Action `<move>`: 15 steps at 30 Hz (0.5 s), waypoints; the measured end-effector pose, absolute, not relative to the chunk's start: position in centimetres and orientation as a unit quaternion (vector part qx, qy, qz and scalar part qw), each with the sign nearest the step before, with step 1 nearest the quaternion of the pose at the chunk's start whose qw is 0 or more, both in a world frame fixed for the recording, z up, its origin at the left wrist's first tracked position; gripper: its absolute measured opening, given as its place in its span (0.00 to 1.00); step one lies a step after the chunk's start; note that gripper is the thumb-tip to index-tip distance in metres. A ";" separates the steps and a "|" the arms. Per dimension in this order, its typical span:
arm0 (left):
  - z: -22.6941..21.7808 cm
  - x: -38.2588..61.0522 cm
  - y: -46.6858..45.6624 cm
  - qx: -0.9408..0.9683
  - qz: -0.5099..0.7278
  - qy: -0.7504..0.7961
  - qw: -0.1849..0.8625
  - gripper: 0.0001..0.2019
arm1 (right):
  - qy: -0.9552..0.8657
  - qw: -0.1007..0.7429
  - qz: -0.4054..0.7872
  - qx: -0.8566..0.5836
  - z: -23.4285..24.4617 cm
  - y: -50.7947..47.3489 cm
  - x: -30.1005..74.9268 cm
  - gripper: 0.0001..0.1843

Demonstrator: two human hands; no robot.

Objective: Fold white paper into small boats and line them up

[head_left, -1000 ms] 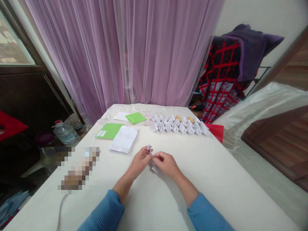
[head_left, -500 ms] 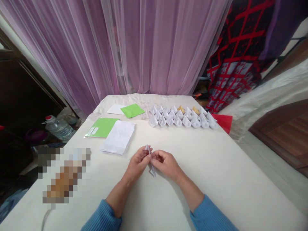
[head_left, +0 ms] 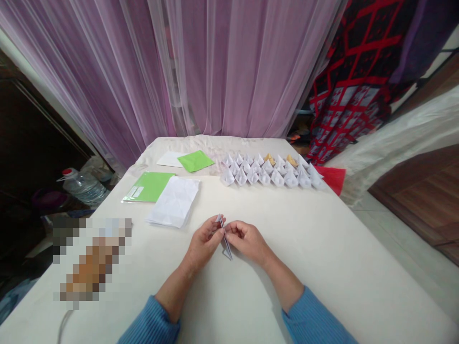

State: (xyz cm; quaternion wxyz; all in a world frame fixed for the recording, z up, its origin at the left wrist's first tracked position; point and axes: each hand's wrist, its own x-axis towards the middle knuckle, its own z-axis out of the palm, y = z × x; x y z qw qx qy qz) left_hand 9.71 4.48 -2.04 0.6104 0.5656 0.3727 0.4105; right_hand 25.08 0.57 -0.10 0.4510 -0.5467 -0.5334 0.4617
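A small folded piece of white paper (head_left: 224,235) stands on edge over the cream table (head_left: 322,248), pinched between both my hands. My left hand (head_left: 203,243) grips it from the left with closed fingers. From the right, my right hand (head_left: 247,241) is closed on the same piece. Both sleeves are blue. A stack of white paper sheets (head_left: 175,200) lies just beyond my left hand.
Several folded white paper boats (head_left: 268,174) sit in rows at the far side, with a red sheet (head_left: 333,177) beside them. Green sheets (head_left: 149,186) (head_left: 195,160) lie at far left. A water bottle (head_left: 82,184) stands off the table's left edge. Purple curtains hang behind.
The camera has tilted down and nearer to the table. My hands stay pinched on the folded paper with only slight finger shifts.
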 end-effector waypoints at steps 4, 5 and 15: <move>-1.3 9.6 4.1 0.611 0.404 0.377 0.568 0.20 | -0.602 0.406 0.340 -0.598 0.9 0.1 25.0 0.07; -1.1 9.6 4.0 0.627 0.400 0.382 0.548 0.19 | -0.629 0.385 0.283 -0.613 1.2 -0.1 24.9 0.07; 0.1 9.1 2.9 0.790 0.342 0.440 0.255 0.20 | -0.713 0.294 -0.009 -0.636 1.8 -0.5 24.5 0.12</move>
